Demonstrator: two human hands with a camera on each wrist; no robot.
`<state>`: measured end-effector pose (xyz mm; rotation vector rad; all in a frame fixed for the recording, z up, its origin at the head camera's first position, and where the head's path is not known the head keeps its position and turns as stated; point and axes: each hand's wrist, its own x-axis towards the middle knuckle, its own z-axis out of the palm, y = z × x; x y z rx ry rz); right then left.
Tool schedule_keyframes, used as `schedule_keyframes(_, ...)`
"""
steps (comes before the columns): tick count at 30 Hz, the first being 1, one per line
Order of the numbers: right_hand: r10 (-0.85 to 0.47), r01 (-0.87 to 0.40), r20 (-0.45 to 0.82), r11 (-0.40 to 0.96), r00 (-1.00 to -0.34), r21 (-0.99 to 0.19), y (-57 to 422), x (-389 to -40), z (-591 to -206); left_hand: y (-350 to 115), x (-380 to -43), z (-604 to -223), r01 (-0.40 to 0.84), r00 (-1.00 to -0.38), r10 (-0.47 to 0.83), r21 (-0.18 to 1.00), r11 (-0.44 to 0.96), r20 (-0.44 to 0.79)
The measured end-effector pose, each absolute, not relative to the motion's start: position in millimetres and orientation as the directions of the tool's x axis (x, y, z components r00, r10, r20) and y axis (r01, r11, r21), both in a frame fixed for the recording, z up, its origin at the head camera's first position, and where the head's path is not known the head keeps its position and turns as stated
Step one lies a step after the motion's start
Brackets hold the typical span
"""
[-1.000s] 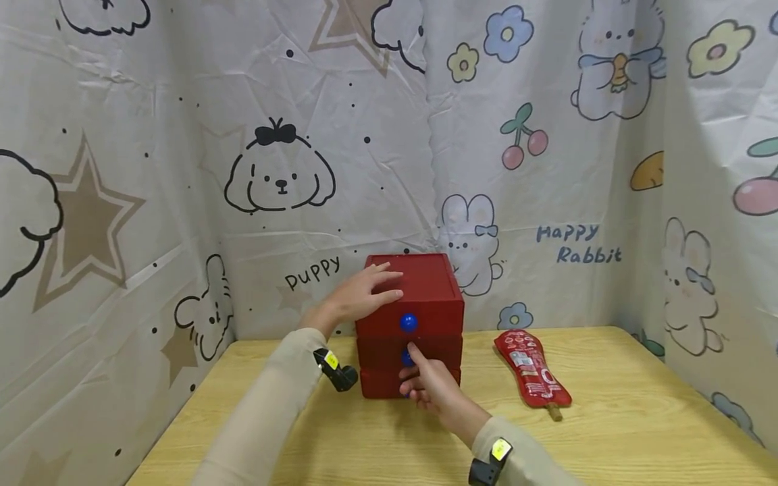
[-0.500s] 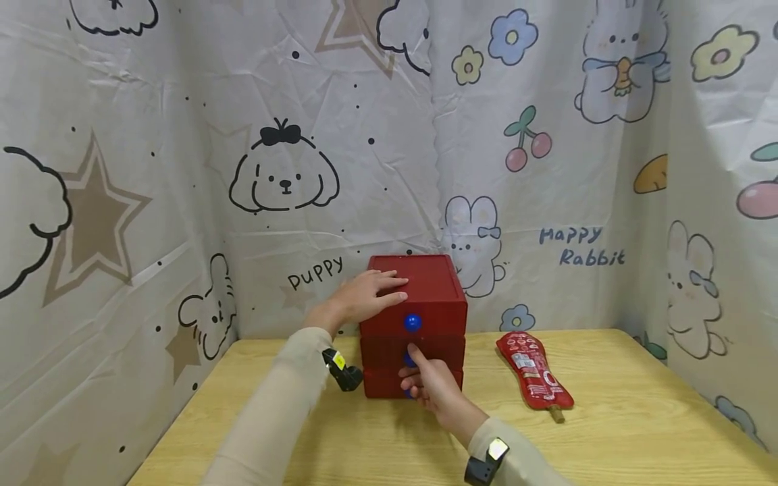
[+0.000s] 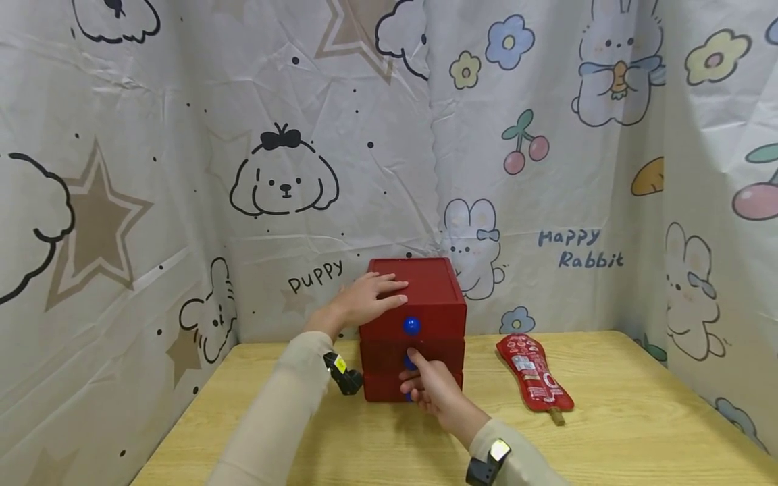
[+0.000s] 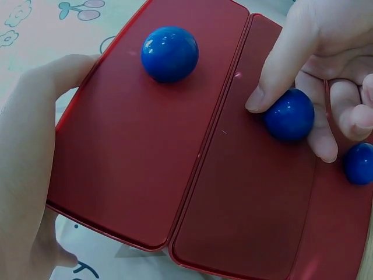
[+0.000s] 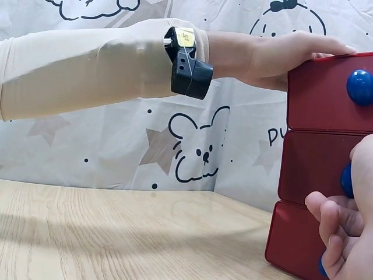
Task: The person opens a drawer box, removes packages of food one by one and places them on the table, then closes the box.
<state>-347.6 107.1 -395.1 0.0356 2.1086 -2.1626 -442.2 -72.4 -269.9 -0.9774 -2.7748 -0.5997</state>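
Note:
A red three-drawer box (image 3: 419, 278) stands on the table, a round blue knob on each drawer front. My left hand (image 3: 367, 297) rests on the top at its left edge, fingers extended. On the middle drawer, whose front looks darker than the others, my right hand (image 3: 440, 388) pinches the blue knob (image 4: 289, 115) between thumb and fingers. Above it sits the top drawer's knob (image 4: 169, 54), untouched. The bottom knob (image 4: 359, 163) shows just below the right hand's fingers. All three drawer fronts line up closely in the right wrist view.
To the right of the box lies a red, flat, glossy pouch (image 3: 535, 372) with a brown stub at its near end. The wooden table (image 3: 243, 405) is enclosed by a printed cloth backdrop (image 3: 340, 223) behind and at both sides.

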Motion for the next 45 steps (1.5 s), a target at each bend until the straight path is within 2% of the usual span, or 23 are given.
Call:
schedule_keyframes(7,-0.048,0.108,-0.106,-0.056,-0.993,-0.993,105.3,-349.3,-391.5,-72.2,-444.2,-265.8,0.633,-0.774,0.58,0.32,0.705,0.254)
schedule_keyframes(18,-0.044,0.13,-0.124,-0.187,-0.991,-0.974,102.5,-352.8,-399.9,-71.7,-445.4,-268.1,0.645,-0.763,0.596,0.339,0.684,0.25)
schedule_keyframes(45,-0.011,0.107,-0.107,-0.184,-0.994,-0.977,98.3,-345.1,-401.5,-71.8,-445.8,-268.9,0.657,-0.753,0.604,0.356,0.665,0.263)
